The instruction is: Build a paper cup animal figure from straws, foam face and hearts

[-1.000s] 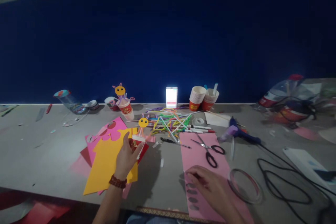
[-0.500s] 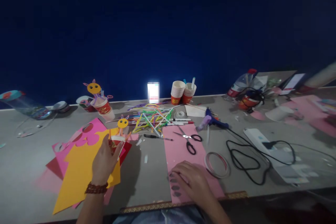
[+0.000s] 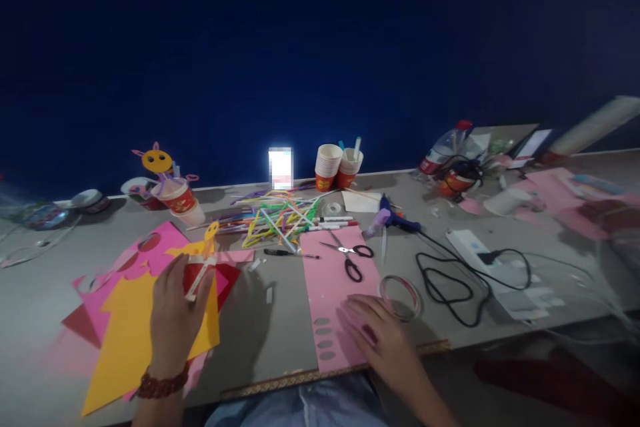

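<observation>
My left hand [image 3: 177,307] is closed around a small red-and-white paper cup [image 3: 201,275], mostly hidden by my fingers and tilted. A yellow face [image 3: 211,231] with eyes stands above its rim. Under that hand lie a yellow sheet [image 3: 125,340] and a red piece of paper [image 3: 227,285]. My right hand [image 3: 377,333] rests over the lower part of a pink sheet [image 3: 320,273], fingers stretched and slightly apart. Several oval holes [image 3: 325,340] line the sheet's left edge, beside that hand. Black-handled scissors [image 3: 350,253] lie on the sheet's upper part.
Coloured pipe cleaners [image 3: 280,220] lie heaped at the back, near stacked paper cups [image 3: 327,167]. A roll of tape [image 3: 400,298], a blue glue gun [image 3: 397,219] and a power strip [image 3: 493,273] with a looping cord are to the right. A finished-looking cup figure [image 3: 175,190] stands left.
My right hand has shifted right, away from the oval holes, which now show fully. My left hand has tilted the cup. The view has turned slightly, moving everything left.
</observation>
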`<state>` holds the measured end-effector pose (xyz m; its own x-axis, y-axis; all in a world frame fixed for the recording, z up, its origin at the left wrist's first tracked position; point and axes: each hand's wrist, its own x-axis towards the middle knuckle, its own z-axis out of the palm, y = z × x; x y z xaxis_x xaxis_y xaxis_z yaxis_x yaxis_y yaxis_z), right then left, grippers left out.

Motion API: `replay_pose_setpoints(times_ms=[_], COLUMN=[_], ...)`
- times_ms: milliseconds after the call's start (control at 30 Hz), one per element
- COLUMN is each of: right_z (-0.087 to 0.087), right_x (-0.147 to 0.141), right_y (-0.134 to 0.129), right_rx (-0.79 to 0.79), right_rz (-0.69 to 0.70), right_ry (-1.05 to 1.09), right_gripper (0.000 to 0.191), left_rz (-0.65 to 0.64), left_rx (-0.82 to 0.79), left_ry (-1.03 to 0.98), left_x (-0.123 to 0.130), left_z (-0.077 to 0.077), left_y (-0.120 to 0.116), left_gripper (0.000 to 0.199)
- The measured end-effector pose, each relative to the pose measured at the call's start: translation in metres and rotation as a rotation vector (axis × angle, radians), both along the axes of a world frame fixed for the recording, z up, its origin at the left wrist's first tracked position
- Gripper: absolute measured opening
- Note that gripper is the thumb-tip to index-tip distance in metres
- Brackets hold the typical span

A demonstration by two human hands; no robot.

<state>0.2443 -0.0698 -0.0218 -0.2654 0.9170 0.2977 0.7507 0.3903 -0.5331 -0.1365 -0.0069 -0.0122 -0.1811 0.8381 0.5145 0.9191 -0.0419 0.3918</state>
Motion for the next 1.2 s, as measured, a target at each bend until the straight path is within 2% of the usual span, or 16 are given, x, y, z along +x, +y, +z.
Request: replay_pose_setpoints(times_ms=[67,133,233,333,433,533,700,800,833,900,933,967,1033,1100,1200], right_z=[-0.006,-0.012,-0.017,-0.019,-0.023,-0.032,-0.049,-0.054,-0.053,-0.049,-0.046,-0.042,-0.035,-0.031,-0.031], right_x=[0.011,0.024,0.041,0.056,0.069,0.078,0.087,0.083,0.079,0.068,0.061,0.054,0.04,0.028,0.018], right_y=[0.001,0.004,0.01,0.015,0.016,0.014,0.017,0.023,0.025,0.029,0.031,0.033,0.037,0.041,0.041], right_rx=[0.059,0.099,0.147,0.152,0.117,0.116,0.2,0.273,0.295,0.311,0.304,0.287,0.259,0.242,0.23], right_rz=[-0.087,-0.133,-0.174,-0.213,-0.239,-0.236,-0.217,-0.222,-0.218,-0.193,-0.177,-0.161,-0.135,-0.117,-0.089], right_ry=[0.03,0.021,-0.051,-0.148,-0.219,-0.224,-0.228,-0.219,-0.21,-0.19,-0.18,-0.169,-0.132,-0.087,-0.04], right_gripper=[0.027,0.025,0.024,0.029,0.036,0.035,0.036,0.037,0.037,0.035,0.033,0.031,0.03,0.031,0.031], left_rz=[-0.106,-0.301,-0.593,-0.893,-1.032,-1.093,-1.085,-0.998,-0.94,-0.776,-0.634,-0.513,-0.379,-0.3,-0.246], left_rx=[0.108,0.076,-0.049,-0.264,-0.459,-0.535,-0.523,-0.46,-0.429,-0.374,-0.344,-0.32,-0.34,-0.384,-0.41], left_ry=[-0.052,-0.1,-0.069,0.059,0.115,0.15,0.128,0.083,0.076,0.107,0.124,0.157,0.291,0.378,0.423], left_x=[0.017,0.039,0.075,0.106,0.126,0.137,0.14,0.125,0.116,0.093,0.082,0.071,0.057,0.053,0.06], left_z=[0.006,0.008,0.001,-0.005,-0.006,-0.007,-0.008,-0.005,-0.003,0.001,0.003,0.005,0.008,0.009,0.007], left_y=[-0.004,-0.009,-0.018,-0.026,-0.03,-0.033,-0.039,-0.036,-0.032,-0.02,-0.012,-0.004,0.014,0.029,0.043], left_gripper=[0.044,0.039,0.04,0.051,0.069,0.075,0.063,0.062,0.061,0.045,0.041,0.041,0.049,0.049,0.035])
